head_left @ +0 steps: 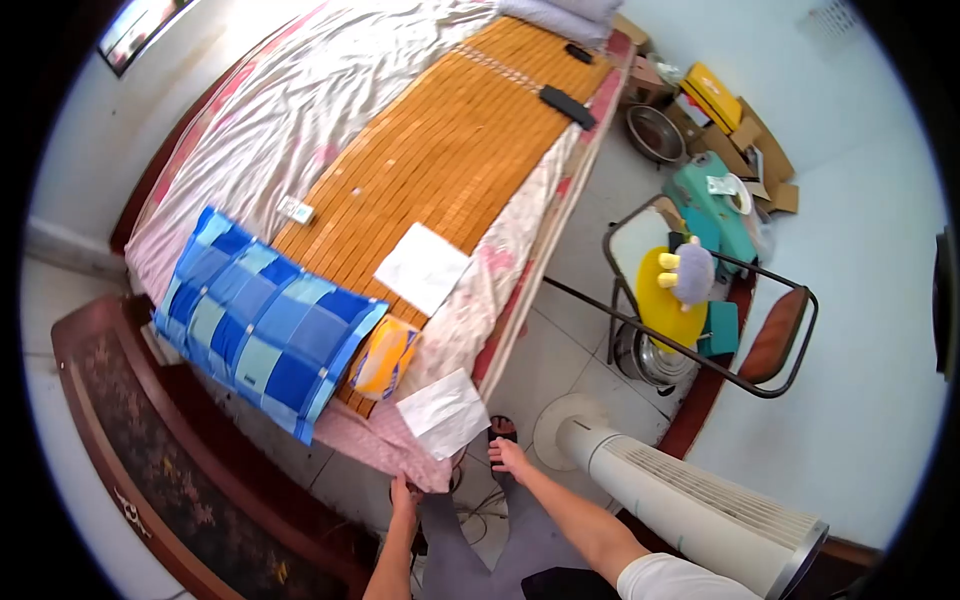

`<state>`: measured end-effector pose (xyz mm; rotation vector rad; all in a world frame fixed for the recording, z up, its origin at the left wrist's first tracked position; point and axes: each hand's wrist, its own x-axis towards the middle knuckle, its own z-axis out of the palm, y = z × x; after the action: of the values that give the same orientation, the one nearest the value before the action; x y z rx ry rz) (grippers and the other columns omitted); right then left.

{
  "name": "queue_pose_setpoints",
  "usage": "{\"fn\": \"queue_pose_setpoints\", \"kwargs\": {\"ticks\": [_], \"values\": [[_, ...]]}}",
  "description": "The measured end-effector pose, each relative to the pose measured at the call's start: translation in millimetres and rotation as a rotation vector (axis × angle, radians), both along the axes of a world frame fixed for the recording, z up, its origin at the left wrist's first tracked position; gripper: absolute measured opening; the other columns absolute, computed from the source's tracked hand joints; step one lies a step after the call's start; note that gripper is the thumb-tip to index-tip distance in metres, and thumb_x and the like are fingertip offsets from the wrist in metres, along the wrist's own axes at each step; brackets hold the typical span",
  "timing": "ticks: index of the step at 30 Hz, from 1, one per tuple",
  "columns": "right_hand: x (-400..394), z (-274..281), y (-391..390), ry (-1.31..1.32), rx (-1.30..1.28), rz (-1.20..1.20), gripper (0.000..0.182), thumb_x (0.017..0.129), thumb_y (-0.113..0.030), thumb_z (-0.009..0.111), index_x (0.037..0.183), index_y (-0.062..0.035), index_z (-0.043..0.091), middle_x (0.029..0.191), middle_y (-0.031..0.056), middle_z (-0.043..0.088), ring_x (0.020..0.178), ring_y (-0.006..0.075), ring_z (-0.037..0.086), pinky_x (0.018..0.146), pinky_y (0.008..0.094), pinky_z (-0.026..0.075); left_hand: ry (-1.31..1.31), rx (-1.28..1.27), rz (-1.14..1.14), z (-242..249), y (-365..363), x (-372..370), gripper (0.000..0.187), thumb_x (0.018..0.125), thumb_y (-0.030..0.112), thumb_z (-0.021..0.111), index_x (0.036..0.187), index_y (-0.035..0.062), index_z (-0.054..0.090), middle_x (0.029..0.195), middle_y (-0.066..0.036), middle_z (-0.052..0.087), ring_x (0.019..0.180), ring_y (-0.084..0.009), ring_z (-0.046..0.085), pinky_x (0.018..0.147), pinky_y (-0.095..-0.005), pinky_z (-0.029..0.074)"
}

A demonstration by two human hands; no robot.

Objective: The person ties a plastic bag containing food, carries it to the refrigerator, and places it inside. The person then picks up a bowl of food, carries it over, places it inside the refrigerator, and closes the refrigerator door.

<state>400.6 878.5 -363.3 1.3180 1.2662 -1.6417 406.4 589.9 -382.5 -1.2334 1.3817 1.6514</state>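
Observation:
My left hand (pixel 403 496) is at the foot of the bed, its fingers closed at the hanging edge of the pink patterned bed sheet (pixel 375 440); part of the fingers is hidden. Beside the bed corner, my right hand (pixel 510 459) is held over my leg, fingers loosely bent and apart, with nothing in it. A white sheet of paper (pixel 444 414) lies on the bed corner between and beyond my hands. Past it are an orange and white tissue pack (pixel 385 357), a second white paper (pixel 422 268) and a blue checked pillow (pixel 265 325).
A bamboo mat (pixel 440 130) covers much of the bed, with dark objects at its far end. On the right stand a white tower fan (pixel 690 500) and a folding chair (pixel 626 255) holding a plush toy (pixel 692 274). Cables lie by my feet. A dark headboard (pixel 180 470) is at left.

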Motion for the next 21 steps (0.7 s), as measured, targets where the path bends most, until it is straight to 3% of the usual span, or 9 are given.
{"fn": "queue_pose_setpoints", "kwargs": {"ticks": [5, 8, 11, 14, 17, 19, 21], "values": [[14.1, 3.1, 44.3, 0.034, 0.008, -0.081, 0.046, 0.1, -0.043, 0.04, 0.12, -0.0065, 0.057, 0.11, 0.0094, 0.065, 0.099, 0.0209, 0.062, 0.079, 0.0384, 0.054, 0.033, -0.149, -0.103, 28.6, 47.1, -9.5, 0.057, 0.096, 0.047, 0.05, 0.138, 0.0112, 0.039, 0.134, -0.015, 0.05, 0.12, -0.0316, 0.051, 0.084, -0.0578, 0.048], [36.6, -0.4, 56.1, 0.015, 0.013, -0.144, 0.042, 0.098, -0.041, 0.042, 0.118, -0.0069, 0.058, 0.105, 0.0082, 0.066, 0.095, 0.0192, 0.063, 0.076, 0.037, 0.054, 0.016, -0.191, -0.186, 33.7, 45.4, -9.8, 0.061, 0.094, 0.046, 0.053, 0.14, 0.0091, 0.036, 0.134, -0.015, 0.049, 0.121, -0.0325, 0.051, 0.083, -0.0544, 0.05], [61.4, -5.6, 57.0, 0.003, 0.012, -0.188, 0.039, 0.097, -0.038, 0.044, 0.116, -0.0072, 0.059, 0.102, 0.0075, 0.067, 0.091, 0.0182, 0.063, 0.074, 0.0363, 0.054, 0.002, -0.026, -0.273, 37.6, 34.8, -10.5, 0.063, 0.094, 0.041, 0.055, 0.141, 0.0066, 0.033, 0.137, -0.016, 0.047, 0.116, -0.0325, 0.055, 0.084, -0.0503, 0.052], [75.2, -8.6, 56.4, 0.025, 0.022, -0.231, 0.035, 0.096, -0.035, 0.046, 0.113, -0.0079, 0.059, 0.101, 0.0073, 0.067, 0.089, 0.0178, 0.063, 0.073, 0.0351, 0.054, 0.016, -0.118, -0.316, 42.7, 45.9, -15.2, 0.057, 0.094, 0.036, 0.054, 0.137, 0.0037, 0.036, 0.13, -0.017, 0.051, 0.11, -0.0316, 0.058, 0.082, -0.0458, 0.054], [85.4, -3.8, 50.6, -0.003, 0.014, -0.211, 0.032, 0.095, -0.033, 0.05, 0.113, -0.0088, 0.059, 0.1, 0.0067, 0.067, 0.087, 0.0169, 0.063, 0.071, 0.0336, 0.054, -0.032, -0.15, -0.3, 47.2, 48.6, -9.4, 0.054, 0.091, 0.033, 0.058, 0.134, 0.008, 0.039, 0.122, -0.015, 0.054, 0.101, -0.0316, 0.06, 0.074, -0.0456, 0.055], [87.9, 0.0, 49.8, -0.009, 0.02, -0.187, 0.028, 0.094, -0.029, 0.053, 0.112, -0.0094, 0.06, 0.099, 0.0058, 0.067, 0.086, 0.0158, 0.063, 0.069, 0.0328, 0.054, -0.022, -0.152, -0.437, 41.8, 48.0, 1.8, 0.047, 0.096, 0.032, 0.052, 0.128, -0.0008, 0.043, 0.112, -0.018, 0.058, 0.099, -0.0308, 0.062, 0.078, -0.0464, 0.056], [89.9, 16.0, 48.7, -0.004, 0.019, -0.189, 0.027, 0.093, -0.028, 0.054, 0.112, -0.0093, 0.06, 0.099, 0.0057, 0.067, 0.084, 0.0155, 0.064, 0.068, 0.0325, 0.054, -0.063, -0.099, -0.456, 32.0, 40.4, 14.7, 0.046, 0.096, 0.033, 0.053, 0.129, 0.0027, 0.043, 0.111, -0.016, 0.058, 0.098, -0.0286, 0.062, 0.074, -0.0449, 0.056]]}}
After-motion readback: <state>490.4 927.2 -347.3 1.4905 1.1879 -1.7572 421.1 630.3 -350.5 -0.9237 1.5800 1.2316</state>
